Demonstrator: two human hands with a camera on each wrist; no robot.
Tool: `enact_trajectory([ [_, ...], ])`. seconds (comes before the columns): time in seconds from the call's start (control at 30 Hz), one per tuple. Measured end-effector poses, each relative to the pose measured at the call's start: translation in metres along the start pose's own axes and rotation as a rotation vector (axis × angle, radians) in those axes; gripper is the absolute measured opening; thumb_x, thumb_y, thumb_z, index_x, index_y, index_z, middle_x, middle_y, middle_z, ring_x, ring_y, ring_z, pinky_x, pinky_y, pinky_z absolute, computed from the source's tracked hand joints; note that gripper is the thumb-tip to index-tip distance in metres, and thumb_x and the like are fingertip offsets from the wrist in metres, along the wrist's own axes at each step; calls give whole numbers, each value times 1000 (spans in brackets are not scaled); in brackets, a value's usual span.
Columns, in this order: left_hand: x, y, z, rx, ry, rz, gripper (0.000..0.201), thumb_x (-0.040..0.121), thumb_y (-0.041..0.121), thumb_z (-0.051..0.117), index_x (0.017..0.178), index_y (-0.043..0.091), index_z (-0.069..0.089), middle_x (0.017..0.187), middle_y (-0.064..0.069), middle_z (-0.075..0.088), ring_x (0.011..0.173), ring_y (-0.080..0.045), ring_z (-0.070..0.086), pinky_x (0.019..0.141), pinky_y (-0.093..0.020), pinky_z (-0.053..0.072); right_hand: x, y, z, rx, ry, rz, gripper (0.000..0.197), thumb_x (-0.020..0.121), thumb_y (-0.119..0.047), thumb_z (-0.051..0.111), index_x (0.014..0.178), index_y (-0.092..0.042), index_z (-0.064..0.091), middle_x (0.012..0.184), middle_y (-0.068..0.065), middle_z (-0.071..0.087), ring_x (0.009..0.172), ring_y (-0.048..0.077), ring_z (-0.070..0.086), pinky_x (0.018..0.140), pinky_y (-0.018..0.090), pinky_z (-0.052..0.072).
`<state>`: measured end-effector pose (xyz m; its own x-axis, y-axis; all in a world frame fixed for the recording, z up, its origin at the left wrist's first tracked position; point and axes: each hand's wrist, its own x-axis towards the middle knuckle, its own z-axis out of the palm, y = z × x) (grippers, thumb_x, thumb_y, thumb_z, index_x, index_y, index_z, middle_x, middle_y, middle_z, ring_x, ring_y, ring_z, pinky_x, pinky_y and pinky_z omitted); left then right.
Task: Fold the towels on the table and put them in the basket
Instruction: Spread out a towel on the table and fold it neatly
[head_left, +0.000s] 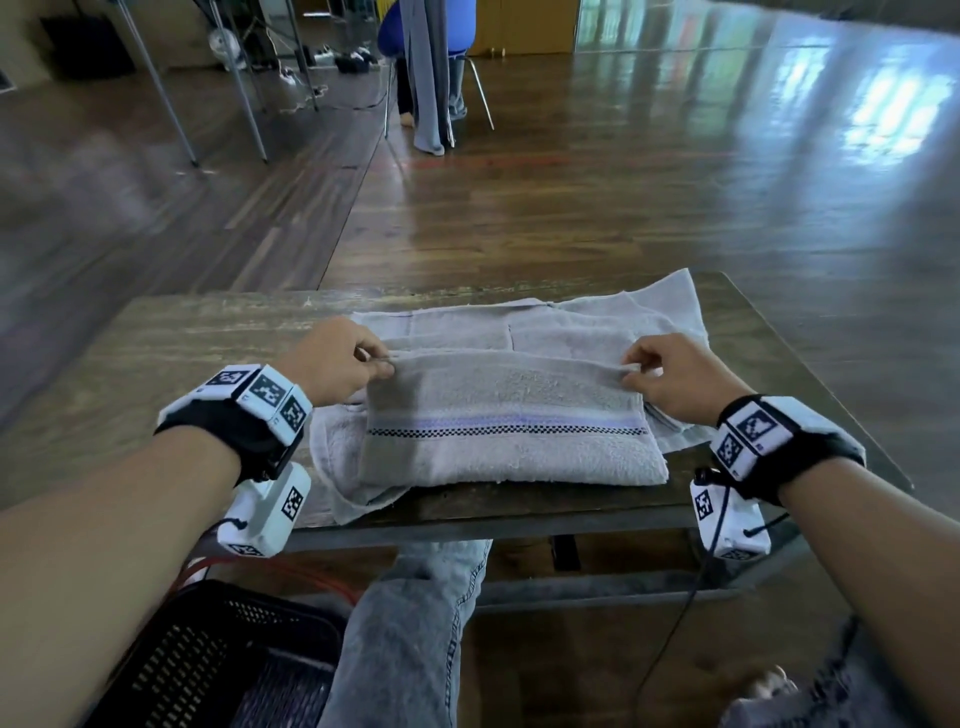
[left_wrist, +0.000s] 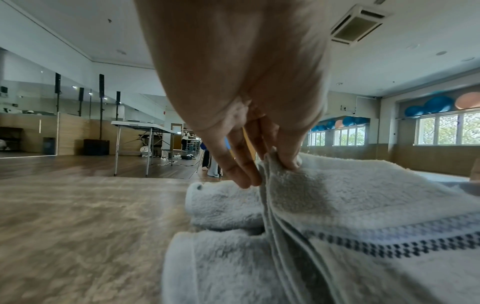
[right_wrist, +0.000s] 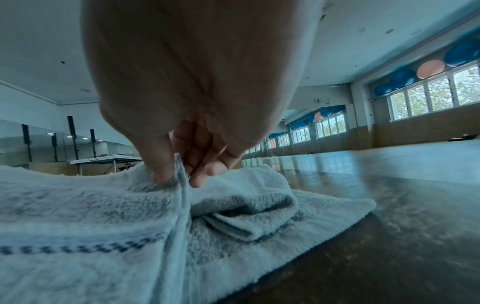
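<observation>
Head view: a folded grey towel (head_left: 511, 426) with a purple and checked stripe, lying on top of other grey towels (head_left: 613, 322) spread flat on the dark wooden table (head_left: 208, 332). Left hand (head_left: 332, 364) at the far left corner of the folded towel, thumb and fingers pinching the edge. Right hand (head_left: 675, 374) at the far right corner, pinching the same edge in the same way; both hands well apart, one at each end. A black basket (head_left: 208, 654) with holes in its walls, low at the left, beside the knee in blue jeans (head_left: 410, 623) and below the table edge. Far behind on the wooden floor, a chair (head_left: 457, 67) with a seated person. Left wrist view: left hand (left_wrist: 241, 102) seen from behind, fingers (left_wrist: 241, 170) curled down and the thumb pressing the towel (left_wrist: 363, 205) corner against them, the edge a little lifted; the striped band visible to the right, another towel layer (left_wrist: 223, 205) under it on the table (left_wrist: 78, 226). Right wrist view: right hand (right_wrist: 194, 92) pinching the thin hem of the towel (right_wrist: 78, 205) between thumb and fingers (right_wrist: 205, 174); a lower towel (right_wrist: 324, 211) spread out toward the table (right_wrist: 389, 257) edge at the right.
</observation>
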<state>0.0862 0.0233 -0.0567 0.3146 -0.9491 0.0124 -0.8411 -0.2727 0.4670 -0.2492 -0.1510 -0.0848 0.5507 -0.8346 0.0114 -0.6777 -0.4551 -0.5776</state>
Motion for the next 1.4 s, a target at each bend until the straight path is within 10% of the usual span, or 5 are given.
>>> enact_trajectory([
  [0.3,-5,55,-57,-11,34,115,8,91,10,67,92,10,75,73,-5,75,58,-20,72,64,-43,62,-10,-20,-69,-36,305,-47,4,84,-17,70,82,-18,73,74,-2,70,74,20,67,72,25,44],
  [0.5,2,101,-97,-155,537,306,23,89,8,69,110,13,63,103,-7,70,76,-13,70,62,-24,60,-23,-46,-138,253,655,-206,16,79,-18,75,83,-32,70,80,-7,69,67,-1,67,56,11,50],
  [0.67,-31,85,-48,-65,499,304,13,89,13,68,102,12,69,103,-4,68,81,-14,64,71,-16,53,-54,-14,-109,292,462,-191,26,83,-10,79,82,-34,69,81,-5,72,62,-7,65,58,11,50],
  [0.83,-54,48,32,49,-41,-82,19,85,14,69,103,15,67,104,-4,69,80,-13,59,57,-14,38,-82,44,-36,-16,-43,88,22,84,-6,70,95,-25,66,94,-2,73,78,6,67,64,21,50],
  [1.4,-46,56,69,-94,219,-446,47,89,25,61,54,16,31,51,-4,33,49,-24,34,50,-29,25,-84,39,3,8,211,331,26,84,-27,61,62,-14,54,76,5,63,73,23,60,69,37,51],
])
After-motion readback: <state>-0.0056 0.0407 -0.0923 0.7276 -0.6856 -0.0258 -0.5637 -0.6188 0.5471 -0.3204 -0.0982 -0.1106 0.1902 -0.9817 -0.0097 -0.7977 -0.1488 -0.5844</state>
